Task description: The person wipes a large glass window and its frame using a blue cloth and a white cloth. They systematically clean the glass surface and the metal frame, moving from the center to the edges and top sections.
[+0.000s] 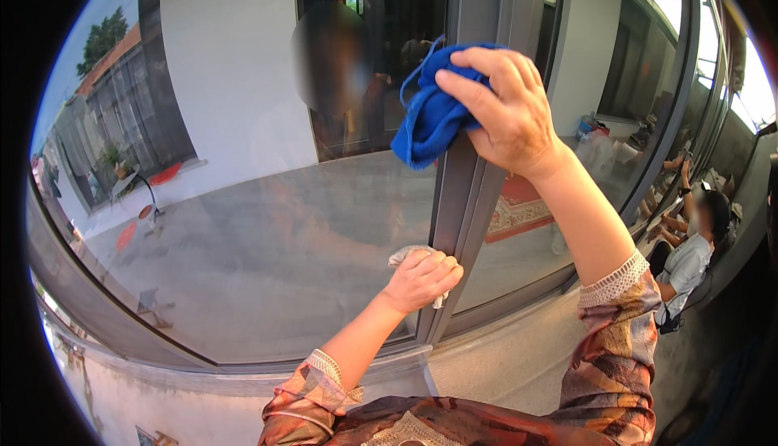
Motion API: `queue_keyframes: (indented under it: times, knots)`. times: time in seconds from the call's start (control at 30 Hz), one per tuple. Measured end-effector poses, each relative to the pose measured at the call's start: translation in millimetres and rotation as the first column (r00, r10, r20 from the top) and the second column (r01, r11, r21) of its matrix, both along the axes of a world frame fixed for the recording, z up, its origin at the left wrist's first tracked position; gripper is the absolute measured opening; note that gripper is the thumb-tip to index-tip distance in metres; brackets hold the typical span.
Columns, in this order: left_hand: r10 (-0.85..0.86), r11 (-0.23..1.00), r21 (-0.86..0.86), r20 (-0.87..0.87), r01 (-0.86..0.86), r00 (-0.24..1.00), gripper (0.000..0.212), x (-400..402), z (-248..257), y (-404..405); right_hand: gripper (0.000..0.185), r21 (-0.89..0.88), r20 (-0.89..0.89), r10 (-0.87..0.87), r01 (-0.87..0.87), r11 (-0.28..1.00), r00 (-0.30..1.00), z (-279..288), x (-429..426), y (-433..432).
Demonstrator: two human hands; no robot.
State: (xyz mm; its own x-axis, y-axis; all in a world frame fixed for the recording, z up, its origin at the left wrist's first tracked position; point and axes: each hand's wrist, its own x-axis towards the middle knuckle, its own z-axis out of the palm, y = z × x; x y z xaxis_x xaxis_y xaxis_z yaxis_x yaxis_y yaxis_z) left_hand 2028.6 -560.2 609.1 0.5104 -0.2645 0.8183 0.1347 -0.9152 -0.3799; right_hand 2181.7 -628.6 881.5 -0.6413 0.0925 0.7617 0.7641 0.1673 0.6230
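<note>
My right hand (510,111) is raised, gripping a bunched blue cloth (434,114) in front of the dark grey window frame (465,203). A loose strand hangs off the cloth's left side. Lower down, my left hand (423,280) is closed around a crumpled pale cloth (408,254), near the lower part of the same frame. Left of both hands spreads a large glass pane (255,251), which carries faint reflections. Whether either cloth touches the frame or glass, I cannot tell.
A concrete ledge (510,330) runs beneath the frame. At the right, a person in a white shirt (684,269) is beside the windows, arms raised. Behind the glass are a patterned red rug (523,209) and a potted plant (118,160).
</note>
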Motion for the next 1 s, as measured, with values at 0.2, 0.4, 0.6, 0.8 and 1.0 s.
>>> queue_keyframes:
  times: [0.2, 0.4, 0.6, 0.8, 1.0]
  knots:
    - [0.007, 0.994, -0.104, -0.218, -0.031, 0.976, 0.022, -19.6, -58.2, -5.4, 0.041, 0.348, -0.210, 0.135, -0.055, 0.936, 0.968, 41.3, -15.7, 20.9]
    - [-0.139, 0.850, -0.526, -0.261, -0.020, 0.955, 0.026, -61.2, -94.3, -24.5, 0.044, 0.105, -0.313, 0.058, -0.026, 0.994, 0.948, -194.1, -14.4, 13.5]
    - [-0.297, 0.123, -0.992, -0.044, -0.007, 0.954, 0.022, -110.1, -124.7, -59.6, 0.036, -0.608, -0.359, -0.143, -0.115, 0.786, 0.922, -404.7, -37.1, -42.7]
    - [0.016, -0.963, -0.239, 0.400, 0.121, 0.916, 0.019, -148.7, -201.5, -79.3, 0.038, -0.487, -0.855, -0.482, -0.620, 0.615, 0.192, -469.6, -114.5, -74.5]
    - [0.145, -0.955, -0.145, 0.530, 0.258, 0.835, 0.044, -189.2, -226.3, -81.9, 0.050, -0.736, -0.652, -0.489, -0.638, 0.226, 0.580, -451.1, -156.3, -85.7]
